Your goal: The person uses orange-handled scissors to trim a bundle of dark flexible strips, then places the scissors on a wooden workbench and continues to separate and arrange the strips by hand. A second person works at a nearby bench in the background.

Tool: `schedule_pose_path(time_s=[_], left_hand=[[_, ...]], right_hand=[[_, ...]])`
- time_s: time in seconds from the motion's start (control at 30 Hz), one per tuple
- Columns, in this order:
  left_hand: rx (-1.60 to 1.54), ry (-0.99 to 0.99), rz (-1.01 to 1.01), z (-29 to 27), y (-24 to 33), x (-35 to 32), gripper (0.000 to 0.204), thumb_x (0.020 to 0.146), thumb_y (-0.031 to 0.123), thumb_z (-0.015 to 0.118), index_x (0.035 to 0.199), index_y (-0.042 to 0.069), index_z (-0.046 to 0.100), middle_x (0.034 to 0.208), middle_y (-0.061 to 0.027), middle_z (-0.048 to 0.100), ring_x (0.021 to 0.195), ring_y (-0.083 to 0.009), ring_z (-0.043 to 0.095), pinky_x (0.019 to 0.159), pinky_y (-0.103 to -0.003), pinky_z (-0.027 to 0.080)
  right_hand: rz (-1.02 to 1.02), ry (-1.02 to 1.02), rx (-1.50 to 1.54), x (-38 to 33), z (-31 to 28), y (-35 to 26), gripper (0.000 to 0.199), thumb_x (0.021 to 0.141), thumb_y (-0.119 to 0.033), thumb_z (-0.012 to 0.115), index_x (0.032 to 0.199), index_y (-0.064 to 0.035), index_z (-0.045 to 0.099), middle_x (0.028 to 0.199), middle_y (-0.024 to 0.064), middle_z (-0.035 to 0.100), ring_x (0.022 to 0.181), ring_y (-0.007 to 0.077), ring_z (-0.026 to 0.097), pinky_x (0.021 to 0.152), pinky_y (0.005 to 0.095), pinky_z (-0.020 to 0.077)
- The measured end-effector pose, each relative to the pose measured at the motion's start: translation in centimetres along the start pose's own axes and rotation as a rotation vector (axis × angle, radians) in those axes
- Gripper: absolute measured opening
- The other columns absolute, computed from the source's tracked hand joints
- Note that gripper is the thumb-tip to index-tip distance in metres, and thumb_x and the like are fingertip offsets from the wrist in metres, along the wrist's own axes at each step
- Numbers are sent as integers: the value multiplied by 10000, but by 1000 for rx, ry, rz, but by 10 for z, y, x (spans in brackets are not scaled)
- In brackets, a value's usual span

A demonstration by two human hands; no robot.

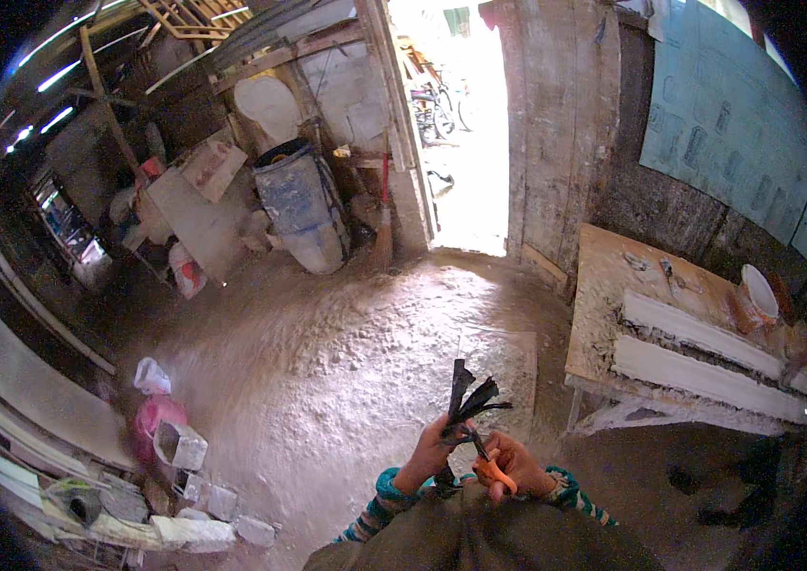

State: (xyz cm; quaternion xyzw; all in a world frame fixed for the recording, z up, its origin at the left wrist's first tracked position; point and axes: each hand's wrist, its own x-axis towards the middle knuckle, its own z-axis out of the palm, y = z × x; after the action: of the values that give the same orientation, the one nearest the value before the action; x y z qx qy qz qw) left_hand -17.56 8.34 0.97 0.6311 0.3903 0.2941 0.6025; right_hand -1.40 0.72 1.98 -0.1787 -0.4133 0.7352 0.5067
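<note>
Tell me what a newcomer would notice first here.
Probably the glaring open doorway at top centre. Next, at bottom centre, the left hand holds black strips and the right hand orange-handled scissors. Two long whitish slabs on the wooden table at right also stand out.

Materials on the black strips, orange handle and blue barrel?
Black strips: flexible sheet, rubber, fabric or plastic unclear; matte, flat, fanned ends.
Orange handle: likely plastic; smooth, bright, evenly coloured.
Blue barrel: probably plastic, possibly painted metal; dull, blue showing through pale grime.
</note>
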Motion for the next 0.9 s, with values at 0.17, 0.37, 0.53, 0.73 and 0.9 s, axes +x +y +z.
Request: schedule_pose_path(time_s=[0.17,0.37,0.53,0.73,0.9], left_hand=[[-4,93,25,17,-18,-14,237,871,103,502,1097,35,519,950,-25,563,851,-101,521,760,-259,440],[98,242,12,44,0,-39,200,881,115,485,1062,38,520,872,-26,583,814,-134,542,714,-289,445],[503,204,144,64,-21,-53,211,846,83,492,1052,49,519,847,-160,610,794,-335,603,644,-380,462],[571,184,-25,70,-15,-72,268,851,172,476,1084,51,530,941,-189,605,870,-366,586,700,-397,473],[695,298,-75,35,-29,-79,275,836,169,479,1087,75,539,897,-182,611,807,-362,597,659,-403,482]], right_hand=[[165,-121,-42,-15,-9,-20,463,643,-98,777,943,-49,427,726,18,530,642,84,528,520,213,416],[184,-262,52,-32,-26,-24,480,646,-119,779,966,-50,427,733,1,514,630,77,483,529,210,386],[293,-272,202,-45,-28,-24,557,617,-232,806,986,-73,420,756,-5,498,635,78,457,531,215,366],[378,-387,188,-34,-23,-16,617,621,-326,794,1042,-96,407,760,-8,464,632,79,430,533,220,343],[421,-394,157,-5,-8,1,631,627,-340,788,1063,-100,400,722,-16,453,610,77,423,523,215,326]])
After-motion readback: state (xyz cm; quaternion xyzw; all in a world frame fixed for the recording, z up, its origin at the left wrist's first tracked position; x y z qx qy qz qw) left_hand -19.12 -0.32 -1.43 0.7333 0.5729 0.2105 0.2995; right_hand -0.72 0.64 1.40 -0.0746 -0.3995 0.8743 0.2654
